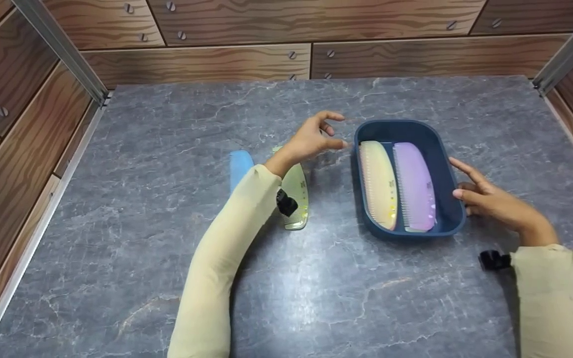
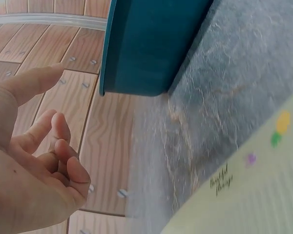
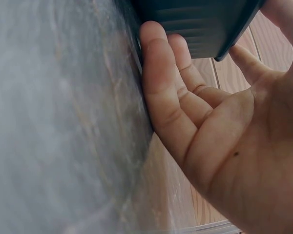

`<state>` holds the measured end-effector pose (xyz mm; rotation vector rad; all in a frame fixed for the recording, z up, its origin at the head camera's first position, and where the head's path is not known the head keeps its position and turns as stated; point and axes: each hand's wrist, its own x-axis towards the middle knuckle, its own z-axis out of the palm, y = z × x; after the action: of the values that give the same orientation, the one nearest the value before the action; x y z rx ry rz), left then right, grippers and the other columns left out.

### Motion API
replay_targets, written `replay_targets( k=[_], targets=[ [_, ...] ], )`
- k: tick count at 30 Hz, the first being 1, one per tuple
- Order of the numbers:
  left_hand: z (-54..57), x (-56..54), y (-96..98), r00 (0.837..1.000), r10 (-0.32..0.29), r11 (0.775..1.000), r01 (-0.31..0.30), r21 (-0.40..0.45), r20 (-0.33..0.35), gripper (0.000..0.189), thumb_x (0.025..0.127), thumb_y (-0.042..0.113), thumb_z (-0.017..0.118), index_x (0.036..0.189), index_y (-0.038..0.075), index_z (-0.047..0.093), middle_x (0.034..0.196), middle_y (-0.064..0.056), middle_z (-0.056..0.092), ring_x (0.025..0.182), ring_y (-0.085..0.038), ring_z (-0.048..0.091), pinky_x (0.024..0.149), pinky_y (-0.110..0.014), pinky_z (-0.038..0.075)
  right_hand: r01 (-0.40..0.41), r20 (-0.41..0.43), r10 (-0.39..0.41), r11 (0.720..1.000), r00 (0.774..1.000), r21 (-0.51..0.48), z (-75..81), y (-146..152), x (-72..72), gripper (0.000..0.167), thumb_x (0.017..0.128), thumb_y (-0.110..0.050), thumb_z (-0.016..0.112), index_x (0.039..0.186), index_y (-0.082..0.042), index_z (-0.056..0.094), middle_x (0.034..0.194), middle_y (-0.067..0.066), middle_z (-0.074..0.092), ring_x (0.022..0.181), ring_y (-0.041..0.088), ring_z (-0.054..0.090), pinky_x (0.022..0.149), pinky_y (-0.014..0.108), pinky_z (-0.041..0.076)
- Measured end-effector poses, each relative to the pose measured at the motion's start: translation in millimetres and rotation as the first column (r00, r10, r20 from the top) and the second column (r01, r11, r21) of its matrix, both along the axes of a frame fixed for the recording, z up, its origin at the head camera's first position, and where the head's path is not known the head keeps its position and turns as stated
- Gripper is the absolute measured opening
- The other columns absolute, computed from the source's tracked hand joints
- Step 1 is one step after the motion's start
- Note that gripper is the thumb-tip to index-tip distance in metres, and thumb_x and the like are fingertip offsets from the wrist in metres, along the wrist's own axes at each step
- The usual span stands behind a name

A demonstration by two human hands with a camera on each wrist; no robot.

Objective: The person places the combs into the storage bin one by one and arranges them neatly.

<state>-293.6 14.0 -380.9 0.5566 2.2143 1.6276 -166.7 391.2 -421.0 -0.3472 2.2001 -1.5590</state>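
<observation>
My left hand [image 1: 314, 136] hovers left of a dark blue plastic box [image 1: 410, 123], thumb and fingers apart and nothing between them. Inside the box a cream-yellow comb [image 1: 380, 184] and a purple comb [image 1: 417, 186] lie side by side, lengthwise. My right hand [image 1: 495, 204] holds the box's right side, its thumb at the rim and fingertips against the outer wall [image 3: 195, 29]. A pale green comb [image 1: 296, 191] lies on the table partly hidden by my left wrist. Beside it, a blue comb [image 1: 240, 169] is partly covered by my left forearm.
A grey marble-patterned table [image 1: 346, 298] bears everything. Wood-patterned panels [image 1: 246, 64] stand along its back and sides, with metal posts [image 1: 62, 49] at the rear corners. Black wrist mounts [image 1: 286, 203] sit at both sleeves.
</observation>
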Motion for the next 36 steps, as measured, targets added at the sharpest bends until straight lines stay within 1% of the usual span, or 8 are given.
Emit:
replay_targets(
  k=[4, 9, 14, 20, 26, 30, 34, 36],
  targets=[
    [-0.3, -0.3, -7.5, 1.0, -0.001, 1.0, 0.001, -0.019, 0.002, 0.056, 0.083, 0.012, 0.074, 0.133, 0.012, 0.051, 0.095, -0.003, 0.046, 0.077, -0.015, 0.042, 0.064, -0.025, 0.04, 0.005, 0.003, -0.005, 1.0, 1.0, 0.007, 0.7, 0.2, 0.2, 0.067, 0.103, -0.011, 0.042, 0.155, -0.032, 0.005, 0.111, -0.006, 0.061, 0.09, 0.006, 0.065, 0.072, 0.027, 0.055],
    [-2.4, -0.8, -17.8, 1.0, -0.009, 1.0, 0.009, -0.029, 0.003, 0.056, 0.085, 0.011, 0.072, 0.136, 0.01, 0.048, 0.099, -0.004, 0.046, 0.084, -0.02, 0.042, 0.068, -0.029, 0.038, 0.007, 0.004, -0.007, 1.0, 1.0, 0.014, 1.7, -0.1, 0.5, 0.067, 0.103, -0.012, 0.042, 0.155, -0.033, 0.006, 0.112, -0.006, 0.061, 0.09, 0.007, 0.065, 0.072, 0.027, 0.056],
    [-6.0, -0.1, -26.2, 1.0, -0.014, 1.0, 0.014, -0.021, 0.005, 0.056, 0.086, 0.01, 0.072, 0.137, 0.01, 0.048, 0.098, -0.005, 0.046, 0.088, -0.023, 0.042, 0.071, -0.031, 0.039, -0.007, 0.009, 0.008, 1.0, 1.0, -0.02, 1.5, 0.2, -0.4, 0.068, 0.103, -0.009, 0.041, 0.155, -0.032, 0.005, 0.112, -0.005, 0.061, 0.09, 0.007, 0.066, 0.072, 0.028, 0.056],
    [-10.2, 2.8, -36.8, 1.0, 0.003, 1.0, -0.003, -0.028, 0.01, 0.055, 0.085, 0.009, 0.073, 0.134, 0.01, 0.05, 0.095, -0.003, 0.047, 0.085, -0.021, 0.043, 0.072, -0.032, 0.042, -0.022, 0.019, 0.024, 0.998, 1.0, -0.062, -0.1, 0.0, -1.3, 0.068, 0.103, -0.007, 0.04, 0.156, -0.031, 0.004, 0.114, -0.005, 0.061, 0.091, 0.008, 0.066, 0.072, 0.028, 0.056],
    [-11.0, 3.2, -52.0, 1.0, 0.017, 0.999, -0.016, -0.049, 0.016, 0.057, 0.083, 0.011, 0.074, 0.134, 0.011, 0.05, 0.097, -0.003, 0.049, 0.089, -0.02, 0.046, 0.072, -0.03, 0.042, -0.028, 0.022, 0.029, 0.997, 0.999, -0.075, -2.0, -1.9, -1.7, 0.068, 0.103, -0.007, 0.04, 0.156, -0.03, 0.004, 0.113, -0.004, 0.062, 0.09, 0.008, 0.066, 0.072, 0.028, 0.056],
    [-11.7, 2.9, -65.4, 0.999, 0.033, 0.998, -0.031, -0.055, 0.026, 0.058, 0.083, 0.011, 0.074, 0.135, 0.012, 0.05, 0.103, -0.009, 0.052, 0.088, -0.019, 0.047, 0.073, -0.033, 0.041, -0.027, 0.018, 0.029, 0.997, 0.999, -0.07, -1.3, -1.6, -2.0, 0.068, 0.103, -0.007, 0.04, 0.156, -0.031, 0.005, 0.112, -0.005, 0.062, 0.09, 0.008, 0.066, 0.071, 0.028, 0.056],
    [-10.8, 3.9, -77.4, 0.999, 0.035, 0.998, -0.034, -0.053, 0.012, 0.058, 0.083, 0.011, 0.074, 0.136, 0.012, 0.049, 0.111, -0.019, 0.052, 0.089, -0.021, 0.047, 0.075, -0.039, 0.042, -0.029, 0.008, 0.03, 0.997, 1.0, -0.076, -0.2, 0.0, -1.7, 0.067, 0.103, -0.006, 0.04, 0.156, -0.03, 0.005, 0.112, -0.004, 0.062, 0.089, 0.009, 0.067, 0.071, 0.028, 0.056],
    [-9.5, 4.9, -82.9, 0.999, 0.045, 0.997, -0.045, -0.067, 0.001, 0.059, 0.083, 0.012, 0.074, 0.136, 0.013, 0.049, 0.11, -0.016, 0.053, 0.091, -0.021, 0.048, 0.075, -0.038, 0.043, -0.035, 0.011, 0.036, 0.996, 0.999, -0.082, -0.7, 0.1, -1.7, 0.068, 0.103, -0.006, 0.039, 0.156, -0.03, 0.005, 0.112, -0.004, 0.063, 0.089, 0.009, 0.067, 0.07, 0.028, 0.056]
  ],
)
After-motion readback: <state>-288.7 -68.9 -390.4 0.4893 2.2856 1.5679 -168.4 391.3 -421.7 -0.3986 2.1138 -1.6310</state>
